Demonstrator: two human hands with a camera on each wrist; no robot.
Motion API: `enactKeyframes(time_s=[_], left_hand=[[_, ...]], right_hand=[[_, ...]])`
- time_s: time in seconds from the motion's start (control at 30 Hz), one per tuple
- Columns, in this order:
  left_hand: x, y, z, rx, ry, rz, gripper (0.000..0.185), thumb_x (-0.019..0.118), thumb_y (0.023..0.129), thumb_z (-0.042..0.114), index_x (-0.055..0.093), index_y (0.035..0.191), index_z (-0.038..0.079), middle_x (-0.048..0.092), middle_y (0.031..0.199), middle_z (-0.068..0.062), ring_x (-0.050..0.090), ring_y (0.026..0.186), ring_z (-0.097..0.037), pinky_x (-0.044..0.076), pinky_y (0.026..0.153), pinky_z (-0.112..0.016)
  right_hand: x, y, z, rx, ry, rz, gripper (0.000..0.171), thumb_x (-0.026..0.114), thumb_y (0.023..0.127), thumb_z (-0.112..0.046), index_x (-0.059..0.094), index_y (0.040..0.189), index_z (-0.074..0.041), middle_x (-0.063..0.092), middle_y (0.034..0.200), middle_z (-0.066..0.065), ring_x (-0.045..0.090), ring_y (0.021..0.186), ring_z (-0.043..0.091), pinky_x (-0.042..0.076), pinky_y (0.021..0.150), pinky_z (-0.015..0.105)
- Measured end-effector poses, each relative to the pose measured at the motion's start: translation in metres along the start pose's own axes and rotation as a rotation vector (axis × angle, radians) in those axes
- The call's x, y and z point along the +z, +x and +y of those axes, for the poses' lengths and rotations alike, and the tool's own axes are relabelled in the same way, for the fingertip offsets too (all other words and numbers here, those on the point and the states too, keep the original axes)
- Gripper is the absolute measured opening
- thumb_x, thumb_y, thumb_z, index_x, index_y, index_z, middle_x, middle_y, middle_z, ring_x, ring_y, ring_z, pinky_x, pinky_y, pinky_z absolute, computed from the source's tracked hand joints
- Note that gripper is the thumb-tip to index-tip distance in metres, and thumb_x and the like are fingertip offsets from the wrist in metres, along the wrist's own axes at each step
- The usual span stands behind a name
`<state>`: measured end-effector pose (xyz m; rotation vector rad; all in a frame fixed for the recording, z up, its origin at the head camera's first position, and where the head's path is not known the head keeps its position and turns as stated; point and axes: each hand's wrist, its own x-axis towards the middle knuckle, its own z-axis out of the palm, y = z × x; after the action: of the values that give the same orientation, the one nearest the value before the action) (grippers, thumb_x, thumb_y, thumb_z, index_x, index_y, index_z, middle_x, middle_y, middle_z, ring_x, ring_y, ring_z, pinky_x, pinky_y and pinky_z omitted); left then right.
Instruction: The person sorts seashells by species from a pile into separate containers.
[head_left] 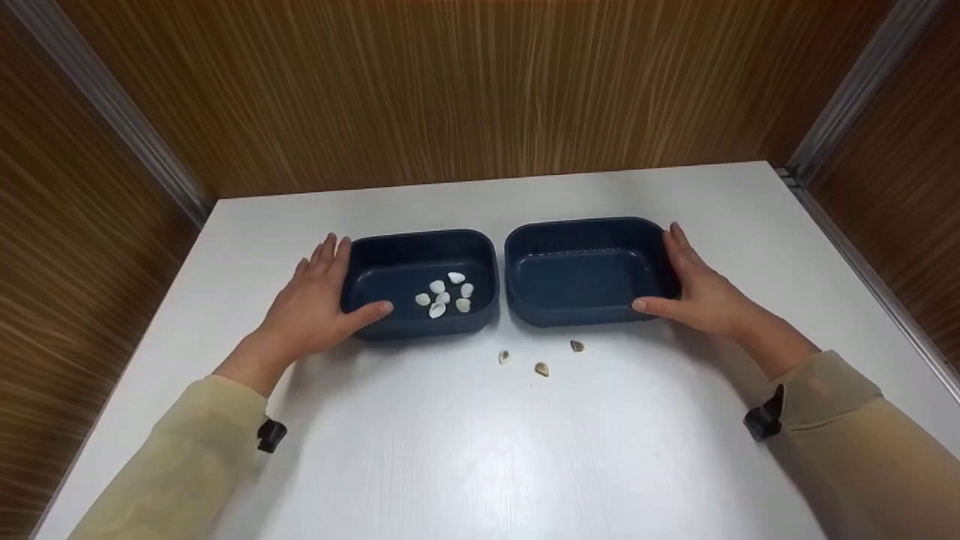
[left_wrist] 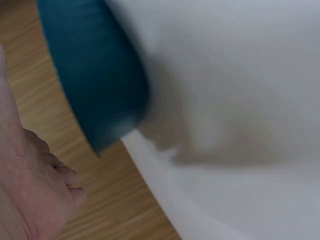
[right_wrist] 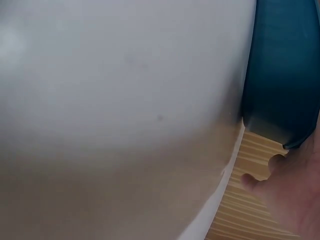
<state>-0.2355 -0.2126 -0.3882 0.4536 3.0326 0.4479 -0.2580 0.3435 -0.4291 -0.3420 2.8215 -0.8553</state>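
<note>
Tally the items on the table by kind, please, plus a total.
Dark blue trays: 2, the left tray and the right tray
White shells in the left tray: 6
Brownish shells loose on the table: 3
Total: 11

A dark blue tub [left_wrist: 95, 75] fills the top left of the picture. Only its smooth, rounded outside wall and one corner show, and it looks blurry. It sits on the white bench [left_wrist: 235, 100], which takes up the whole right side. A soft grey shadow lies on the bench just beside the tub. The bench edge runs slanting down toward the bottom. Brown striped wood [left_wrist: 110, 200] shows past that edge. The left hand [left_wrist: 30, 190] is in the bottom left corner, near the tub, with its fingers [left_wrist: 67, 177] loose.
</note>
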Motion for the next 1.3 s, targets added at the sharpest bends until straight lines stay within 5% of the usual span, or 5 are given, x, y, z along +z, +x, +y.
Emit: enactKeyframes(time_s=[0.3,0.67,0.87,1.3], left_hand=[[-0.003,-0.013,0.058,0.281,-0.073,0.094,0.11,0.062,0.095,0.074,0.019,0.17,0.008,0.016,0.177,-0.013,0.017,0.162,-0.036,0.019,0.128,-0.057],[0.045,-0.022,0.107,0.56,-0.282,0.058,0.081,0.081,0.094,0.046,0.052,0.157,0.006,0.054,0.158,-0.009,0.052,0.145,-0.023,0.045,0.117,-0.043],[0.064,-0.02,0.119,0.531,-0.434,-0.008,0.071,0.084,0.094,0.036,0.058,0.151,0.004,0.063,0.149,-0.009,0.063,0.133,-0.022,0.049,0.113,-0.04],[0.096,-0.008,0.129,0.33,-0.636,-0.09,0.062,0.084,0.094,0.021,0.061,0.148,0.001,0.071,0.131,-0.014,0.073,0.114,-0.025,0.056,0.102,-0.038]], right_hand=[[0.0,0.001,0.0,0.005,0.007,-0.01,0.122,0.075,0.093,-0.06,-0.012,0.17,-0.022,-0.019,0.176,-0.002,-0.003,0.163,0.037,0.012,0.124,0.07],[0.001,0.001,0.0,-0.002,0.007,-0.01,0.122,0.074,0.094,-0.059,-0.012,0.17,-0.02,-0.017,0.177,0.0,-0.003,0.163,0.036,0.011,0.125,0.069],[0.0,-0.001,0.002,-0.031,0.0,0.001,0.122,0.074,0.094,-0.058,-0.012,0.17,-0.015,-0.015,0.177,0.007,-0.002,0.162,0.04,0.013,0.124,0.07],[-0.002,-0.003,0.006,-0.039,0.005,0.007,0.122,0.075,0.094,-0.057,-0.011,0.17,-0.013,-0.014,0.177,0.009,-0.002,0.162,0.041,0.013,0.124,0.07]])
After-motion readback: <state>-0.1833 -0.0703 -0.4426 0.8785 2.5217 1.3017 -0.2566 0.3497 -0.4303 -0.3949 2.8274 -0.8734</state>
